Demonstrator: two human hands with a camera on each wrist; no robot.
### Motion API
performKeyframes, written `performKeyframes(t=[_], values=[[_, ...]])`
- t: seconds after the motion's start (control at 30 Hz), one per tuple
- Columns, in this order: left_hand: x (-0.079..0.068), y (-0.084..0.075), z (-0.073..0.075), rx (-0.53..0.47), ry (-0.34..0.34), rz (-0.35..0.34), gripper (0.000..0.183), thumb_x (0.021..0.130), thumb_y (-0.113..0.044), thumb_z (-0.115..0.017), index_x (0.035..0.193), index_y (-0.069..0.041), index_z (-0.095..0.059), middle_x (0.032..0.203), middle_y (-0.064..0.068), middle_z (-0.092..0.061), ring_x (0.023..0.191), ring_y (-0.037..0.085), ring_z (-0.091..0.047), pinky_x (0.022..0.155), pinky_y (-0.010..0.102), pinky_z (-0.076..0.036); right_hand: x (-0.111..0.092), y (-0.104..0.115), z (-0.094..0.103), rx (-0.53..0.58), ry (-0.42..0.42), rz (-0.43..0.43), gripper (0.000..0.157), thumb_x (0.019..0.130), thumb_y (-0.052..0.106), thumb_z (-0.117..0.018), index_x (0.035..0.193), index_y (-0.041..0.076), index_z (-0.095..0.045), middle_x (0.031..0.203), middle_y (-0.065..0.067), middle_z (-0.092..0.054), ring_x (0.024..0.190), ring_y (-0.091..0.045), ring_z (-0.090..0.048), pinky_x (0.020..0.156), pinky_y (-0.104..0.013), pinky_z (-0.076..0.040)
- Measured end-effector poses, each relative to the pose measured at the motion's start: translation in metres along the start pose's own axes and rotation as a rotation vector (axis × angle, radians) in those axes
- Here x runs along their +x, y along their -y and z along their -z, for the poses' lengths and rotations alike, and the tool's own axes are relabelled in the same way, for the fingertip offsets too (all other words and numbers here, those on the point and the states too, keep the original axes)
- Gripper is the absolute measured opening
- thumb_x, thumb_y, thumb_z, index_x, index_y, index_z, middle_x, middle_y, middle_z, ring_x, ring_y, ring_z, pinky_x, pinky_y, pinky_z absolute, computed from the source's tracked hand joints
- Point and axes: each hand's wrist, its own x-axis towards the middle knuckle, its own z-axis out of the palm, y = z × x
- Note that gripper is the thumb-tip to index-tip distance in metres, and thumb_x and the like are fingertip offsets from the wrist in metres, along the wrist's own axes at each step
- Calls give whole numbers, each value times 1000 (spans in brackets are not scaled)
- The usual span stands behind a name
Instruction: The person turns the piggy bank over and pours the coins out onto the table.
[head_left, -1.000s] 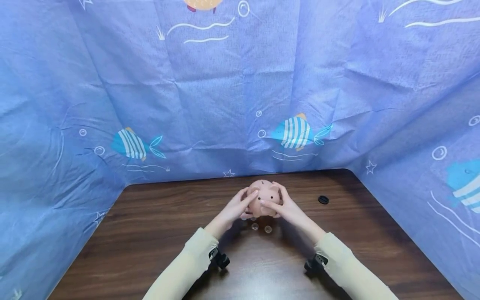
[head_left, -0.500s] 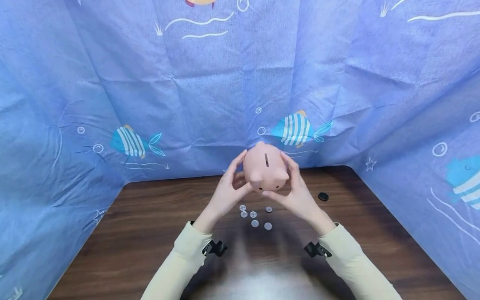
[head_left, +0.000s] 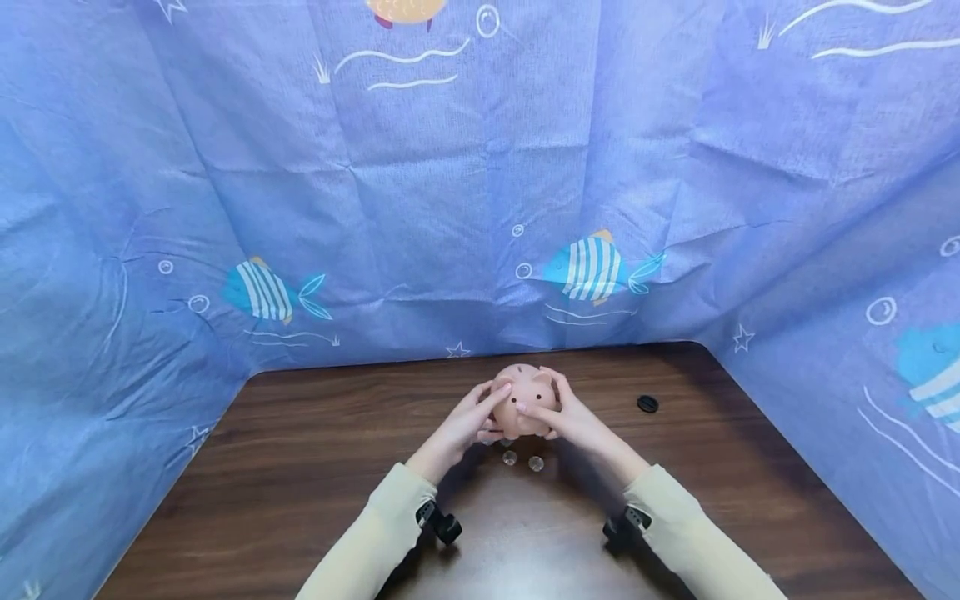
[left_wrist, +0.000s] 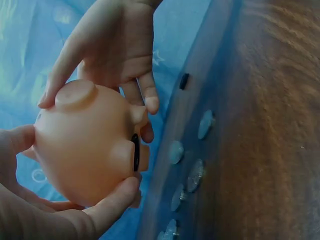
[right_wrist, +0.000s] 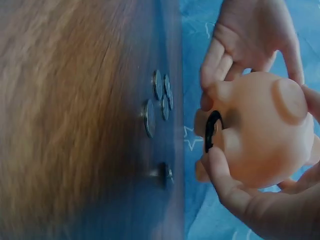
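1. Head view: a round, pink pig-shaped bank (head_left: 527, 387) is held above a brown wood-grain table (head_left: 330, 475), the left hand (head_left: 467, 419) and right hand (head_left: 579, 421) clasping its opposite sides. Flat silvery coins (head_left: 510, 457) lie nearer the wearer than the bank; a black oval disc (head_left: 647, 404) lies to its right.
2. Left wrist view: a black ring (left_wrist: 136, 152) sits among the bank's feet.
3. Right wrist view: fingers meet smooth curves; uneven pressure could let the bank slip and scatter coins.

A dark wood-grain table (head_left: 337, 467) carries several silvery coins (head_left: 536, 464) and a small black disc (head_left: 648, 404) to their right.
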Motion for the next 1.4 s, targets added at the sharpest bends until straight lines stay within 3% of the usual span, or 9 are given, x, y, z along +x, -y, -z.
performKeyframes(t=[0.2,0.3,0.43,0.5,0.57,0.77,0.93,1.17,1.4], values=[[-6,-12,0,21,-4,-48,73,102,-40,-58,157,-4,-27,140,29,-51,104,39,-68,88,48,-57,-8,16,-1,-50,-15,51,87,92,36,-74,157,21,-19,147,-25,-41,93,-33,-66,79,-49,-57],[-24,-40,-2,92,-15,-321,76,99,-41,-64,159,-13,-27,149,20,-45,118,34,-62,96,43,-54,-22,45,1,-176,-111,339,93,89,42,-78,158,26,-19,153,-20,-39,119,-36,-58,97,-54,-50],[-51,-70,-1,285,-28,-846,88,92,-51,-70,159,-13,-27,157,16,-36,127,31,-54,102,38,-50,-36,73,3,-281,-222,920,98,82,44,-84,153,13,-23,160,-21,-28,141,-40,-37,112,-49,-38],[-55,-71,1,349,-34,-976,91,91,-54,-70,159,-11,-27,158,15,-35,124,30,-55,101,38,-49,-34,74,3,-291,-213,1069,99,81,45,-84,148,6,-22,159,-25,-25,144,-41,-32,116,-46,-34],[-51,-64,2,344,-42,-895,85,93,-47,-70,158,-12,-28,155,14,-38,122,28,-56,101,39,-49,-30,65,2,-243,-157,967,97,82,37,-85,150,9,-22,159,-24,-25,142,-39,-36,114,-46,-36],[-18,-18,4,81,-60,-128,70,100,-36,-62,156,-7,-31,139,23,-52,97,26,-67,89,48,-57,-9,22,-7,-57,-18,122,92,90,32,-77,158,17,-18,153,-24,-34,101,-31,-65,84,-48,-57],[-13,1,9,62,-46,-4,70,101,-40,-59,153,-3,-32,131,26,-56,89,24,-69,83,47,-59,-2,2,-14,31,20,-16,92,90,32,-76,158,14,-17,152,-23,-33,88,-24,-65,73,-46,-58],[-29,-23,16,151,-78,-128,73,103,-38,-57,158,-4,-23,145,27,-47,107,32,-65,89,49,-56,-8,32,-23,-63,-8,86,94,90,39,-76,160,23,-15,155,-21,-34,111,-32,-61,89,-51,-54],[-87,-96,32,432,-168,-872,86,93,-42,-72,160,-12,-27,156,13,-38,118,30,-60,92,33,-54,-22,101,-41,-163,-182,982,99,83,45,-82,157,19,-21,160,-17,-30,141,-37,-39,112,-53,-37]])
